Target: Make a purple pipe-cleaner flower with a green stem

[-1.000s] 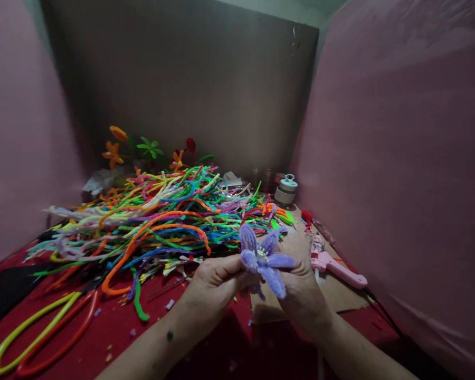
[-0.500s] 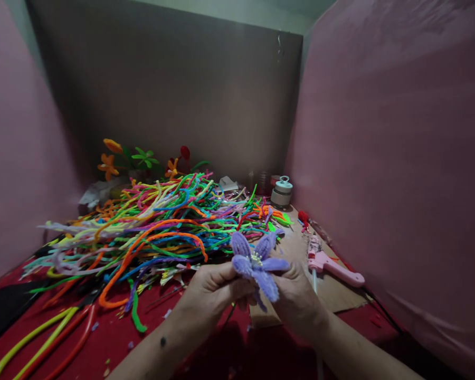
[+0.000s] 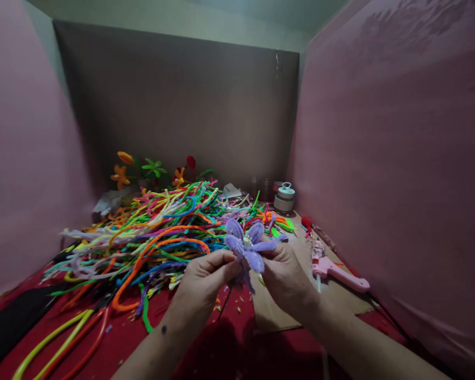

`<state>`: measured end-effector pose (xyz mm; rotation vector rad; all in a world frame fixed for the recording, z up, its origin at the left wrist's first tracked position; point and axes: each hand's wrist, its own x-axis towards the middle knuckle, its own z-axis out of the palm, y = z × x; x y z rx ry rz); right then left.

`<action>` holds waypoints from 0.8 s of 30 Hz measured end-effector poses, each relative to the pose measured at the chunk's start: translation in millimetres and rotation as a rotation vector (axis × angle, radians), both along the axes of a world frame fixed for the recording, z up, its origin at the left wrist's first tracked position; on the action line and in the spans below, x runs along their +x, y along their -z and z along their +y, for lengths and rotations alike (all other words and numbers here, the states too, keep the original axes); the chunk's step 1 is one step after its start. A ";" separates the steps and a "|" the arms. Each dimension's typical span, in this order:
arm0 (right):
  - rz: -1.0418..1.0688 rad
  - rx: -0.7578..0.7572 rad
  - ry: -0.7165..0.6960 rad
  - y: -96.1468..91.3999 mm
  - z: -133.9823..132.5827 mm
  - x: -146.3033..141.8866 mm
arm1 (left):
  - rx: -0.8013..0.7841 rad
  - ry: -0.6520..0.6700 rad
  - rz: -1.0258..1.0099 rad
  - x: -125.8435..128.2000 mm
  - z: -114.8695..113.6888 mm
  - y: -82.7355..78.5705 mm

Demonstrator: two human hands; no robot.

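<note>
One lidded jar [image 3: 285, 198] at the back, contents hidden. Pinched between left hand [image 3: 205, 277] and right hand [image 3: 285, 277] above the red table [image 3: 142, 343]: purple pipe-cleaner flower [image 3: 246, 247], fuzzy looped petals, pale centre.

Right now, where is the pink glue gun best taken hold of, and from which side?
Probably by the handle of the pink glue gun: it lies flat on the cardboard, pointing right, clear of the pipe cleaner pile. Come from above with the right hand, the nearer one, once it frees the purple flower.
</note>
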<state>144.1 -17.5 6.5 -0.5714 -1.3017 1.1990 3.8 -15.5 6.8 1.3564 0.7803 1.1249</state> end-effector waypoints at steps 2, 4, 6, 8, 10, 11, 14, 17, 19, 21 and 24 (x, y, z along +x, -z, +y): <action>-0.046 -0.014 -0.029 -2.1 4.8 -0.3 | -0.009 -0.023 -0.012 -1.1 2.4 0.4; -0.077 -0.023 -0.074 -2.1 9.5 -0.8 | -0.022 -0.024 -0.033 -2.0 4.8 1.3; -0.061 -0.031 -0.114 -0.9 13.3 -2.6 | -0.017 -0.018 -0.062 -2.5 7.1 2.8; -0.014 -0.051 -0.134 0.9 16.3 -5.7 | -0.003 -0.013 -0.064 -2.7 8.6 4.0; 0.049 -0.091 -0.146 2.6 19.1 -9.3 | 0.004 -0.015 -0.032 -2.6 8.9 4.1; 0.083 -0.115 -0.147 3.4 20.6 -11.1 | 0.011 -0.020 -0.003 -2.5 8.7 3.8; 0.163 -0.166 -0.094 6.5 24.8 -14.6 | 0.092 -0.088 0.127 -1.6 6.7 3.0; 0.168 -0.168 -0.007 10.7 27.1 -15.7 | 0.266 -0.219 0.337 -0.1 5.0 5.9; 0.152 -0.163 0.006 13.2 26.5 -16.1 | 0.361 -0.282 0.454 0.9 4.8 9.9; 0.148 -0.164 -0.007 14.6 24.7 -16.5 | 0.425 -0.306 0.520 1.7 4.8 14.0; 0.161 -0.158 -0.033 15.2 21.9 -16.7 | 0.512 -0.320 0.587 2.5 4.8 18.5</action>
